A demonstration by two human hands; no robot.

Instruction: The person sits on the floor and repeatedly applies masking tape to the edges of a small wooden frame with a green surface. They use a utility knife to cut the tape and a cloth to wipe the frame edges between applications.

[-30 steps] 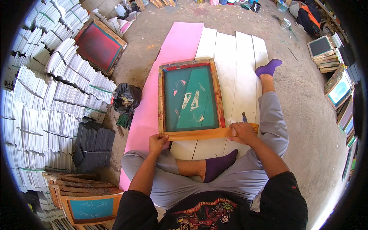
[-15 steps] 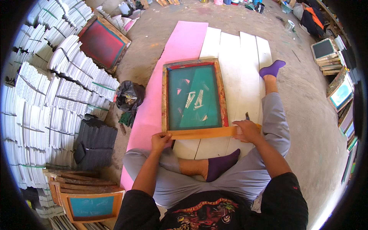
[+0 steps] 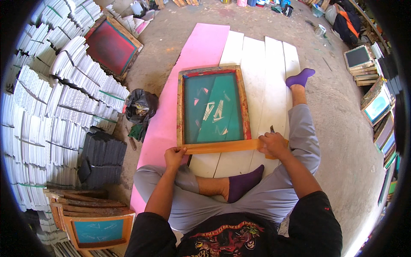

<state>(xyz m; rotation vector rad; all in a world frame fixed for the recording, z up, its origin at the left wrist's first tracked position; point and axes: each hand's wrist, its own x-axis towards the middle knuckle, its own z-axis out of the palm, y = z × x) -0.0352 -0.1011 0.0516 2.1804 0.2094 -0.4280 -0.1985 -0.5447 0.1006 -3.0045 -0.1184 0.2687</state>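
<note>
A wooden-framed printing screen (image 3: 245, 103) with green mesh and pale angular marks lies flat in front of me. Along its near edge runs a taut strip of orange-brown adhesive tape (image 3: 222, 147). My left hand (image 3: 174, 156) pinches the strip's left end at the near left corner. At the near right corner, my right hand (image 3: 274, 144) is closed round the other end, with more orange tape showing below the fingers. A slim dark-tipped tool (image 3: 272, 128), perhaps a cutter, juts up from the right hand. Its grip is hidden by the fingers.
White boards (image 3: 252, 55) and a pink board (image 3: 201, 43) lie under the screen. Bundled white stacks (image 3: 38, 128) fill the left side, near a black bag (image 3: 141, 105). Other screens (image 3: 97, 230) stand at lower left and along the right wall. My legs flank the work.
The view has shifted slightly, so everything sits a little further left. My right hand has turned a little, and orange tape now shows below it. The strip stays stretched between both hands.
</note>
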